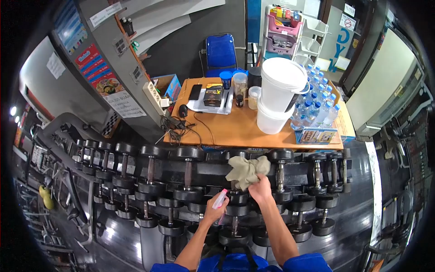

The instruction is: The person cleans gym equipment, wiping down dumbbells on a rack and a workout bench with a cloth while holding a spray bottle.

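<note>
My left hand [215, 211] is closed around a small clear spray bottle [220, 199] with a pink top, held upright just over the dumbbell rack. A crumpled beige cloth [244, 172] is gripped in my right hand [260, 188]. The cloth lies over a black dumbbell [237, 197] on the upper row and hides most of its handle. To the right of the cloth sits another dumbbell [280, 172] with a metal handle. Below my hands, a lower-row dumbbell [234, 224] rests between my forearms.
Behind the rack stands an orange wooden desk [217, 131] with tangled cables [174, 129], stacked white buckets [281, 86] and several water bottles [317, 104]. A blue chair [221, 52] is beyond it. A grey pillar [122, 81] rises on the left.
</note>
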A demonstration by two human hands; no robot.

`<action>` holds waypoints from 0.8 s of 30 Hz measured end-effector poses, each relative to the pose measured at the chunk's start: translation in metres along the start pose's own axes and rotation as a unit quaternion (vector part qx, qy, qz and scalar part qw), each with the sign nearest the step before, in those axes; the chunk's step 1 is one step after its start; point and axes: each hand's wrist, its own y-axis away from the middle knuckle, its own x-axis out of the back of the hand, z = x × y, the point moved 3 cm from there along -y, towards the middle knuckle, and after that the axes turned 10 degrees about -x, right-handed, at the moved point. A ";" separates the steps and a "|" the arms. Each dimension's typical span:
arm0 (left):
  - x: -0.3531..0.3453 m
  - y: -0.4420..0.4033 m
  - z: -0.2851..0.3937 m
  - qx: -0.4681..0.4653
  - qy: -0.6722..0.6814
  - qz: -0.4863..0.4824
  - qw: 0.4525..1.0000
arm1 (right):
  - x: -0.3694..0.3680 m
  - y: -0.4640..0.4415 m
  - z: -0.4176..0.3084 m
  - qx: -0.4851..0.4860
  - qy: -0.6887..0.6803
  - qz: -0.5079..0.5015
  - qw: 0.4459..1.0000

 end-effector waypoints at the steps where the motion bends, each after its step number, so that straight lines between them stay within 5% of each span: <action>1: -0.001 0.000 0.009 -0.018 0.004 0.013 1.000 | 0.013 0.008 -0.001 0.023 0.005 -0.004 1.000; 4: 0.002 0.004 0.031 -0.014 0.001 0.050 0.999 | 0.053 0.032 -0.004 0.121 0.157 0.101 0.975; 5: 0.004 0.005 0.034 -0.003 -0.002 0.063 0.998 | 0.068 0.043 -0.009 0.077 0.099 0.112 0.986; 12: 0.008 0.002 0.037 0.001 -0.159 0.011 0.987 | 0.072 0.087 -0.018 0.165 0.175 0.133 0.961; 24: -0.003 -0.015 0.054 -0.041 -0.174 0.038 0.983 | 0.079 0.079 -0.030 0.210 0.223 0.149 0.940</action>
